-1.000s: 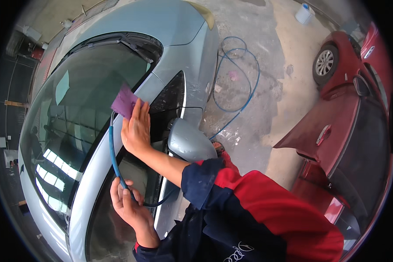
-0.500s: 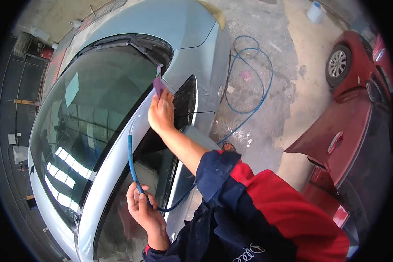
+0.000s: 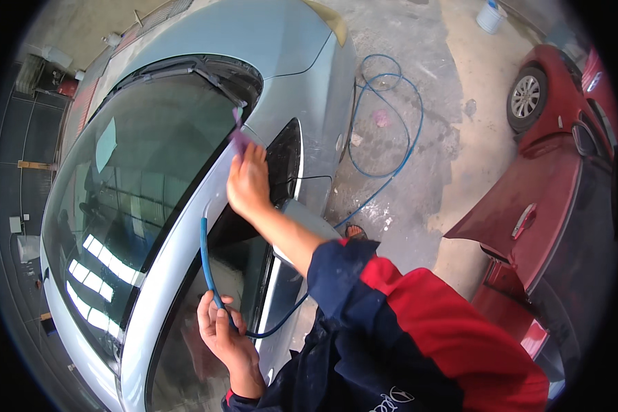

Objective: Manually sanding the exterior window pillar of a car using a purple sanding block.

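Note:
My right hand (image 3: 249, 182) reaches forward over the pillar beside the windshield of a silver-blue car (image 3: 285, 41). Pinched in its fingers is a thin purple cloth (image 3: 240, 139), its loose end pointing toward the base of the windshield (image 3: 141, 172). Nearer to me, my left hand (image 3: 228, 340) is closed around a blue air hose (image 3: 207, 264), palm turned up. The hose's upper end points at the pillar, and I cannot make out whether a nozzle is fitted there. Below that hand lies the car's side window (image 3: 192, 343).
More blue hose (image 3: 408, 154) lies in loops on the concrete floor to the right. The car's side mirror (image 3: 309, 223) sits under my right forearm. A red car (image 3: 522, 199) stands at the right with a door open. A white bucket (image 3: 489, 18) is farther off.
My right hand has shifted slightly left, and the purple cloth looks more crumpled and blurred. My left hand keeps its hold on the hose. The whole view has moved a little.

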Demonstrator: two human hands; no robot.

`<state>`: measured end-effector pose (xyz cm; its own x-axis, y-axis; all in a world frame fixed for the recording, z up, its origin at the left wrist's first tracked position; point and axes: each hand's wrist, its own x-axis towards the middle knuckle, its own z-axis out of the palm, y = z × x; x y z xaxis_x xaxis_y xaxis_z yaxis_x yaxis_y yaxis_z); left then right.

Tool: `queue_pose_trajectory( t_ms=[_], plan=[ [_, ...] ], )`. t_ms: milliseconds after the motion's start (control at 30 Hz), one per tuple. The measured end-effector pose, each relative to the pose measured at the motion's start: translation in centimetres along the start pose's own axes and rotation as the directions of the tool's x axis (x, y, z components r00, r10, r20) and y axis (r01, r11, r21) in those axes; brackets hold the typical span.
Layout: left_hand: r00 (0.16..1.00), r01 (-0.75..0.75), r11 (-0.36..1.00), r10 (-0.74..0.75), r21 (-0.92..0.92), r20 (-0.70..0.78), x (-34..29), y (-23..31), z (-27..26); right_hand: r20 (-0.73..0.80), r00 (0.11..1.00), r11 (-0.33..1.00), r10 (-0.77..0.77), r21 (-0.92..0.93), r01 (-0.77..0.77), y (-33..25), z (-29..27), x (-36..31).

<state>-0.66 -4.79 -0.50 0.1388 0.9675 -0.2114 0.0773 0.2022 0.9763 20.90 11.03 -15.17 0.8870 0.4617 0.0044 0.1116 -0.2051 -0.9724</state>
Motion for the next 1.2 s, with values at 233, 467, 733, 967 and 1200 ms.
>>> queue_pose_trajectory(
  t_ms=[233, 467, 733, 967, 1200],
  plan=[
    [1.0, 0.014, 1.0, -0.014, -0.015, 0.008, -0.7, -0.6, -2.3, -0.058, 0.99, 0.984, -0.126, -0.132, 0.118, -1.1, 3.4, -5.0],
    [0.998, -0.016, 0.992, 0.008, -0.124, -0.065, -2.4, -0.3, -7.5, 0.115, 0.981, 0.954, 0.153, 0.243, -0.177, -2.6, -0.9, 0.5],
    [0.973, -0.128, 0.973, 0.086, -0.192, -0.213, -5.4, 1.4, -13.7, 0.233, 0.959, 0.987, -0.163, 0.05, 0.155, -12.9, 4.2, -23.4],
    [0.978, -0.151, 0.97, 0.119, -0.193, -0.169, -6.6, 1.3, -16.8, 0.129, 0.984, 0.98, -0.121, -0.141, 0.139, -10.3, 4.0, -17.1],
    [0.991, -0.128, 0.965, 0.114, -0.228, -0.073, -6.2, 0.6, -17.9, 0.319, 0.876, 0.875, -0.362, -0.207, 0.437, -9.4, 2.1, -19.8]
  ],
)
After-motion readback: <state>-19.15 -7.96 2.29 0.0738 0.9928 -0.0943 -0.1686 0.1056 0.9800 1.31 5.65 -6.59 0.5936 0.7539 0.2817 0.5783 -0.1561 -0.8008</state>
